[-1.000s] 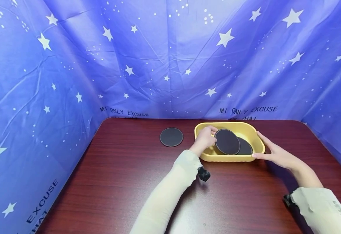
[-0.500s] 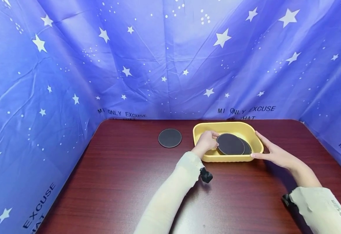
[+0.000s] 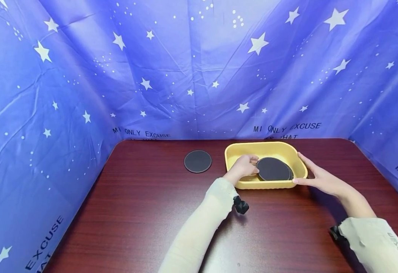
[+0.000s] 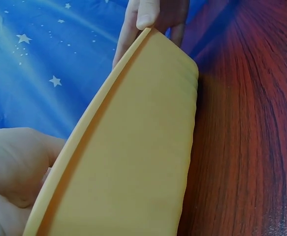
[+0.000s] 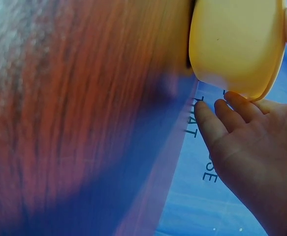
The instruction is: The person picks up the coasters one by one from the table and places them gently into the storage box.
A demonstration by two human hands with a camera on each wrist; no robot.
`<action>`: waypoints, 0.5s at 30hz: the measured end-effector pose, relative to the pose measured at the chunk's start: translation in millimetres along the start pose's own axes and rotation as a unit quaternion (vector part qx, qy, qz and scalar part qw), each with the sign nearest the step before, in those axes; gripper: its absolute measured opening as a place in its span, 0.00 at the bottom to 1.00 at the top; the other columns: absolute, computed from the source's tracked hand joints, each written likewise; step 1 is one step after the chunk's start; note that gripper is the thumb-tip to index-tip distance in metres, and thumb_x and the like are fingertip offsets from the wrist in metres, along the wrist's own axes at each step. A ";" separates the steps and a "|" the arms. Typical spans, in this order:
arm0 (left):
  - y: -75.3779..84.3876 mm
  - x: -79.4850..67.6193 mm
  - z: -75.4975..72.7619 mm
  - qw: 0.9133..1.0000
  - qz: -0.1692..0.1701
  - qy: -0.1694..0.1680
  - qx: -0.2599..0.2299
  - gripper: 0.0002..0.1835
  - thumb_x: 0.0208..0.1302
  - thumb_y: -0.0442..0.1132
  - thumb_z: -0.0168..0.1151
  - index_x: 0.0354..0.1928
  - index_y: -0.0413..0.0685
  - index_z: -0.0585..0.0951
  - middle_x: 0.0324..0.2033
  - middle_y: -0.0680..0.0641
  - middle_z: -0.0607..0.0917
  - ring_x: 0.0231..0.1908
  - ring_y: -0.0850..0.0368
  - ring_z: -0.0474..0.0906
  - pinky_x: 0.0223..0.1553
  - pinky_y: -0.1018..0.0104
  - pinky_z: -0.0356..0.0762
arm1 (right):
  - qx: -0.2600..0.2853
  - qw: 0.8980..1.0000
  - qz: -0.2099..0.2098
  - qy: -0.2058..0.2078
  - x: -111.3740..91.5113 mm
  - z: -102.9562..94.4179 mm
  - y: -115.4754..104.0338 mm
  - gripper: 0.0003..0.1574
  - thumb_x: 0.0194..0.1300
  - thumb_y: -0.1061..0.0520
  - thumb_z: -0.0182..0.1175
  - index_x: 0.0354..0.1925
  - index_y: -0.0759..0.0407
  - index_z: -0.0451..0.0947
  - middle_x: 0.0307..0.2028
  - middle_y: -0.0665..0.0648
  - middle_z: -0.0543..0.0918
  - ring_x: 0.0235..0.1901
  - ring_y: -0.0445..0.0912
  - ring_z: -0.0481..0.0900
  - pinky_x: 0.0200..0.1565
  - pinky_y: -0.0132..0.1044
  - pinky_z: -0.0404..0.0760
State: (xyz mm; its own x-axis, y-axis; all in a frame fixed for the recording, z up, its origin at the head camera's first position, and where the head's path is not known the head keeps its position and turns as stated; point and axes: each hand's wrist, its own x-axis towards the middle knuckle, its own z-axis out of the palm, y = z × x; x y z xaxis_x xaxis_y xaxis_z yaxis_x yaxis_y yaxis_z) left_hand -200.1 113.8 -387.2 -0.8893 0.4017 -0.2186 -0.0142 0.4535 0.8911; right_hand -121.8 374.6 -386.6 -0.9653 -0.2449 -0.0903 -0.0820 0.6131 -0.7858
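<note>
Two round black coasters point(image 3: 274, 169) lie overlapping inside the yellow plastic bin point(image 3: 231, 148), the upper one covering most of the lower. My left hand point(image 3: 242, 167) reaches over the bin's front left rim, its thumb and fingers apart right at the upper coaster's left edge. In the left wrist view the bin's wall point(image 4: 128, 132) hides most of that hand. My right hand point(image 3: 326, 182) holds the bin's right end, thumb at the front rim and fingers along the far side. The right wrist view shows its fingers point(image 5: 209, 123) spread and fairly straight beside the bin.
A third black coaster point(image 3: 198, 161) lies flat on the dark red wooden table point(image 3: 144, 212), left of the bin. A blue star-printed cloth point(image 3: 192, 68) hangs along the back and both sides. Black straps point(image 3: 241, 205) sit at the sleeve cuffs.
The upper coaster has gone from tilted to lying flatter, shifting right over the lower one. My left hand has moved slightly right and down with it, its fingers loosening. My right hand stays at the bin.
</note>
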 end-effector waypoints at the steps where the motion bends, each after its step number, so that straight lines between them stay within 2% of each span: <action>1: -0.2 0.8 -0.2 1.000 0.002 -0.007 -0.012 0.28 0.60 0.23 0.63 0.64 0.41 0.76 0.59 0.41 0.83 0.55 0.51 0.82 0.51 0.70 0.84 | 0.001 1.000 -0.001 0.000 -0.3 -0.3 -0.5 0.64 0.66 0.52 0.65 0.80 0.50 0.30 0.79 0.66 0.38 0.77 0.58 0.35 0.78 0.52 0.39; 2: -0.3 1.0 -0.1 1.000 0.000 -0.014 -0.028 0.28 0.61 0.22 0.62 0.65 0.40 0.75 0.60 0.40 0.82 0.55 0.50 0.83 0.50 0.68 0.85 | 0.000 1.000 -0.001 0.000 -0.6 -0.4 -0.9 0.64 0.66 0.52 0.65 0.80 0.50 0.30 0.79 0.66 0.38 0.77 0.58 0.36 0.78 0.49 0.39; 4: -1.3 2.3 -0.1 0.998 0.001 -0.028 -0.060 0.29 0.62 0.20 0.59 0.66 0.39 0.73 0.61 0.38 0.80 0.53 0.47 0.84 0.49 0.64 0.86 | -0.006 1.000 -0.003 0.001 -0.8 -0.3 -0.8 0.63 0.66 0.52 0.65 0.80 0.50 0.30 0.79 0.66 0.38 0.76 0.59 0.38 0.75 0.30 0.43; 5: -1.8 2.6 -0.4 0.997 0.001 -0.036 -0.069 0.29 0.63 0.20 0.58 0.66 0.39 0.73 0.62 0.37 0.80 0.53 0.46 0.84 0.50 0.63 0.86 | -0.007 1.000 -0.004 0.000 -1.2 -0.3 -1.0 0.63 0.67 0.52 0.64 0.80 0.50 0.30 0.79 0.67 0.38 0.76 0.60 0.39 0.74 0.28 0.44; 6: -2.3 2.6 -0.9 0.997 0.003 -0.041 -0.066 0.28 0.63 0.20 0.58 0.66 0.39 0.73 0.62 0.37 0.80 0.53 0.47 0.84 0.50 0.63 0.86 | -0.009 1.000 -0.002 0.000 -1.5 -0.1 -0.7 0.63 0.67 0.52 0.64 0.80 0.50 0.30 0.79 0.66 0.38 0.76 0.60 0.39 0.71 0.21 0.45; 9: -5.3 3.8 -1.7 0.998 0.016 -0.052 -0.039 0.27 0.64 0.23 0.58 0.66 0.42 0.73 0.62 0.40 0.80 0.52 0.52 0.84 0.48 0.67 0.85 | -0.011 1.000 -0.004 0.000 -2.4 0.5 0.1 0.63 0.67 0.52 0.64 0.80 0.51 0.30 0.79 0.67 0.38 0.76 0.61 0.39 0.69 0.18 0.45; 11: -5.1 2.9 -2.7 0.998 0.021 -0.056 -0.022 0.27 0.65 0.25 0.58 0.66 0.44 0.73 0.62 0.41 0.81 0.52 0.55 0.84 0.47 0.69 0.84 | -0.012 1.000 -0.006 -0.001 -2.8 0.6 0.9 0.63 0.67 0.53 0.64 0.80 0.51 0.30 0.79 0.67 0.38 0.76 0.61 0.39 0.71 0.21 0.44; 12: -4.9 2.4 -3.1 0.998 0.025 -0.054 -0.015 0.27 0.65 0.25 0.58 0.66 0.45 0.73 0.62 0.42 0.81 0.53 0.56 0.83 0.46 0.70 0.84 | -0.015 1.000 -0.007 0.000 -2.6 0.7 1.4 0.63 0.67 0.53 0.64 0.80 0.52 0.30 0.79 0.67 0.39 0.76 0.59 0.39 0.67 0.16 0.45; 14: -4.0 1.3 -3.8 0.998 0.028 -0.053 -0.030 0.29 0.65 0.25 0.57 0.68 0.44 0.71 0.64 0.42 0.79 0.56 0.53 0.82 0.47 0.67 0.85 | -0.017 1.000 -0.013 0.000 -2.1 0.4 2.2 0.63 0.67 0.53 0.64 0.80 0.53 0.30 0.79 0.67 0.39 0.75 0.60 0.40 0.66 0.14 0.45; 15: -3.3 1.0 -4.1 0.997 0.031 -0.050 -0.042 0.30 0.64 0.24 0.57 0.69 0.43 0.70 0.64 0.42 0.78 0.58 0.51 0.81 0.49 0.65 0.85 | -0.019 1.000 -0.014 0.001 -1.8 0.2 2.4 0.63 0.67 0.53 0.64 0.80 0.53 0.30 0.79 0.68 0.39 0.75 0.59 0.41 0.60 0.08 0.46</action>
State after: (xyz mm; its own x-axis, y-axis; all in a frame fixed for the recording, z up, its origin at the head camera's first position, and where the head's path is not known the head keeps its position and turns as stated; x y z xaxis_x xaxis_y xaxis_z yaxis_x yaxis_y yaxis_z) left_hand -202.8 109.4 -388.7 -0.8397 0.5064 -0.1960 -0.0016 0.3587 0.9335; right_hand -120.2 376.4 -388.5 -0.9630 -0.2609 -0.0678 -0.1182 0.6348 -0.7635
